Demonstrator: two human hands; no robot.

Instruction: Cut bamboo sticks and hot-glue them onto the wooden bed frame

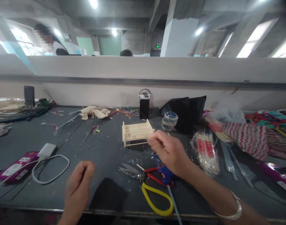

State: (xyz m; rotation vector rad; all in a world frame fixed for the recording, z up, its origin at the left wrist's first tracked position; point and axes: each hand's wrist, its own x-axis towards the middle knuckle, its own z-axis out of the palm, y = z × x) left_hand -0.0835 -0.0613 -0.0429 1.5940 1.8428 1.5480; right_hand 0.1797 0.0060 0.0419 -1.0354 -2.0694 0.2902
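A small bed-like frame of pale wooden sticks [138, 132] stands upright on the dark table. My right hand [171, 151] is just right of it, fingers curled together; whatever they may hold is hidden, and I cannot tell if they touch the frame. Under that hand lies a blue glue gun [166, 175] with a clear glue stick [174, 203] at its back end. Yellow-handled scissors [154, 203] and red-handled pliers [154, 176] lie beside it. My left hand [79, 181] is closed above the table's front edge, with nothing visible in it.
A purple power strip [18, 165] with a white charger [46, 151] and cable is at left. Behind the frame stand a phone [144, 109] and a glass jar [170, 121]. At right are packed sticks [206, 153], glue sticks [228, 161] and striped fabric [246, 137].
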